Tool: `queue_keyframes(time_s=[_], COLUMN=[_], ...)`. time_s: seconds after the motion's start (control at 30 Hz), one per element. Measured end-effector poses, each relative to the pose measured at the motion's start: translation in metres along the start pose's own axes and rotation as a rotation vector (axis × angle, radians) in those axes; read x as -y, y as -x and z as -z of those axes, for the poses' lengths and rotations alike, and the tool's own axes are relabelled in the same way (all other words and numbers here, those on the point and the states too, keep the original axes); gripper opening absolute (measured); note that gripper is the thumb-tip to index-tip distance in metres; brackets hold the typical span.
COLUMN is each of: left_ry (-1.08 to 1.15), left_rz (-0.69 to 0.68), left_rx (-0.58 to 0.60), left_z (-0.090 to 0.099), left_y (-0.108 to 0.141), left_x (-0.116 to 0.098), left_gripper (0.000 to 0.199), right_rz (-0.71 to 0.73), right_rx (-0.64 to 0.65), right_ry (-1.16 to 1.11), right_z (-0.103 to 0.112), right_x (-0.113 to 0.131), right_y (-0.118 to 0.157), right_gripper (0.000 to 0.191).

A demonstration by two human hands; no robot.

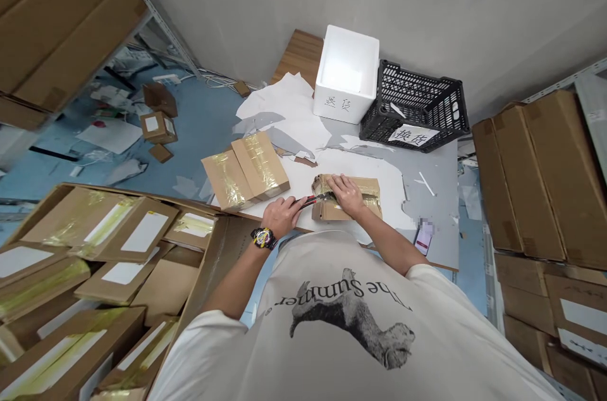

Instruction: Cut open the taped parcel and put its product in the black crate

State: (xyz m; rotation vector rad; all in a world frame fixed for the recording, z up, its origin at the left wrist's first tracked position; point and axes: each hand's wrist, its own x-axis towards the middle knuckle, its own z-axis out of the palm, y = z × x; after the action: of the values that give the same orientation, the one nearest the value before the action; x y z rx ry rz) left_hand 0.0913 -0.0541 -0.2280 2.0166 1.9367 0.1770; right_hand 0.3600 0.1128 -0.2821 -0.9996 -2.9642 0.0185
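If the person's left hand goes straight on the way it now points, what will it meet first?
Probably the taped cardboard parcel under the right hand; the red-and-black tool in the left hand seems to touch it already.

The left hand (283,216) sits just beside the near edge of the taped cardboard parcel (367,203), its fingers curled around a red-and-black handle (310,200) that points toward the parcel. The right hand (347,194) lies palm down on top of the parcel, fingers reaching across it. The bare left forearm (236,277) and right forearm (386,238) angle inward from the elbows and converge on the parcel, with a black-and-yellow wristwatch (263,238) on the left wrist.
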Motion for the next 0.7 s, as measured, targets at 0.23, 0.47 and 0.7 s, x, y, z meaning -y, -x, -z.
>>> queue_keyframes(time_s=[0.23, 0.47, 0.7], left_ry=[0.019, 0.233, 0.554], left_rz=[-0.022, 0.104, 0.348], left_rx=[0.001, -0.180, -0.105], left_z=[0.009, 0.007, 0.020], left_y=[-0.008, 0.048, 0.015], left_x=[-0.009, 0.013, -0.009], left_gripper=[0.052, 0.048, 0.053], right_rz=[0.034, 0.025, -0.073], right_rx=[-0.002, -0.008, 0.074], right_ry=[-0.022, -0.069, -0.005], right_z=[0.001, 0.002, 0.012], right_x=[-0.013, -0.006, 0.009], right_y=[0.002, 0.015, 0.012], right_gripper=[0.063, 0.068, 0.066])
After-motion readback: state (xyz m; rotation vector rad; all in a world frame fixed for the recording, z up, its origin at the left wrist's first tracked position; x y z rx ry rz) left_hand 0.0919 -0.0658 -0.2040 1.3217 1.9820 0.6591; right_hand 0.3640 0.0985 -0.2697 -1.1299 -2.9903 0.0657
